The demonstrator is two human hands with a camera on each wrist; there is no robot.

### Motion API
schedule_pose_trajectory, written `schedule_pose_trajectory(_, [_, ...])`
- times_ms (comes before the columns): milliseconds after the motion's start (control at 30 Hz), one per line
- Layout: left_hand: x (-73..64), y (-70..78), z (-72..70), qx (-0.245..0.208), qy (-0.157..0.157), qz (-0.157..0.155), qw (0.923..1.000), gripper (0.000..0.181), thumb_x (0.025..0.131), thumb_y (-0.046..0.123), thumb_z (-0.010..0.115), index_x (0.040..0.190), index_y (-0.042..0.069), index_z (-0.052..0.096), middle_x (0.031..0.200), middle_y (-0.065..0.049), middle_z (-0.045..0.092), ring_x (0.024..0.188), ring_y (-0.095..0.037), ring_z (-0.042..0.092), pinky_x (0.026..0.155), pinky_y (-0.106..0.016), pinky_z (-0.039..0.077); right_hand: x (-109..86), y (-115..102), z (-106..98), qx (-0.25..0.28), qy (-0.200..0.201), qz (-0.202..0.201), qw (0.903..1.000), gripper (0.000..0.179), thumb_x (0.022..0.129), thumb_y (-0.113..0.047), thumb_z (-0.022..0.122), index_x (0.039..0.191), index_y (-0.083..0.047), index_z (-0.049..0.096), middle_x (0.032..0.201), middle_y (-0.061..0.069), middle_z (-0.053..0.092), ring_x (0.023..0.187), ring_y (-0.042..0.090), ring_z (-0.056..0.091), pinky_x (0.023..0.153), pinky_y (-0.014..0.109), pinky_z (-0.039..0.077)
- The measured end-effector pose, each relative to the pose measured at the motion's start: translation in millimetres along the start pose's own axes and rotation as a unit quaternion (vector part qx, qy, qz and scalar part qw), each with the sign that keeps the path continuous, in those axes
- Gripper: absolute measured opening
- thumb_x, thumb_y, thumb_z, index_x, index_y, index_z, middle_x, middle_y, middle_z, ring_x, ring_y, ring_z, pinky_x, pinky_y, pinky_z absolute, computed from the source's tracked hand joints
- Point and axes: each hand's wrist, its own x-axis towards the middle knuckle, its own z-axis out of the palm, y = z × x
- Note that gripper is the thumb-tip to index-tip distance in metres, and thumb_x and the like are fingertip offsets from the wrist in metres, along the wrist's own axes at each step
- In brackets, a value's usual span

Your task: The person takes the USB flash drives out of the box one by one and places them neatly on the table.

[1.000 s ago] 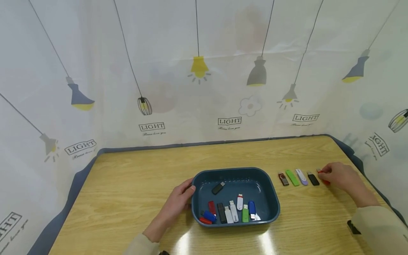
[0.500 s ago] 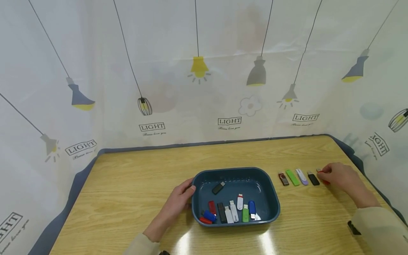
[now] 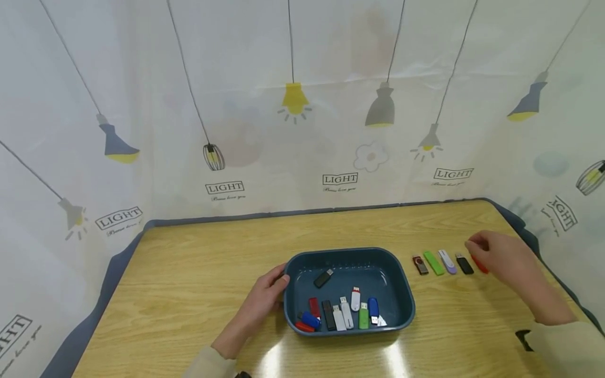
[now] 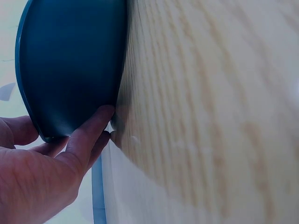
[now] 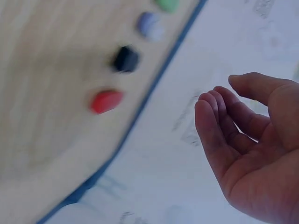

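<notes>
On the left, my left hand (image 3: 262,297) holds the end of a dark blue tray (image 3: 371,270), thumb at the rim and fingers along the outer wall. The left wrist view has these fingers (image 4: 86,137) against the tray's side. At the right, my right hand (image 3: 508,262) hovers over a red USB stick (image 3: 481,265) and partly covers it in the head view. The right wrist view has that hand (image 5: 250,140) raised with nothing in it, fingers loosely bent and thumb apart. The red stick (image 5: 106,101) lies on the table there, away from the fingers.
Left of the red stick, a row holds a black USB stick (image 3: 465,264), a white-and-purple one (image 3: 447,262), a green one (image 3: 433,263) and a dark red one (image 3: 420,265). Several more lie in the tray, including another black one (image 3: 323,279). A printed curtain (image 3: 264,131) surrounds the table.
My right hand has let go of the red USB stick and lifted up off it, leaving it at the row's right end. The left hand and tray have stayed put.
</notes>
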Motion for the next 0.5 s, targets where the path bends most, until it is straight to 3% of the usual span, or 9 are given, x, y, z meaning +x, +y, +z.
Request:
schedule_pose_trajectory(233, [-0.5,-0.7,-0.8,0.001,-0.003,0.000,1.0000,0.053,0.113,0.023,0.043,0.159,-0.002,0.035,0.157,-0.026,0.043,0.129,-0.037,0.056,0.097,-0.048,0.056,-8.1,-50.8,-6.9,-0.008,0.053,-0.074,0.9958,0.022,0.101,-0.018,0.067,0.105,0.003,0.073,0.086,0.005,0.071,0.071,0.016,0.060,0.061,0.036,0.050])
schedule_pose_trajectory(500, [0.0,-0.2,-0.7,0.000,-0.004,0.002,1.0000,0.053,0.113,0.022,0.043,0.158,-0.003,0.035,0.156,-0.026,0.044,0.126,-0.036,0.059,0.096,-0.046,0.057,-17.1,-100.6,-8.9,-0.001,0.064,-0.122,0.9905,0.016,0.099,-0.019,0.071,0.102,-0.004,0.076,0.086,-0.002,0.071,0.077,0.017,0.066,0.065,0.038,0.054])
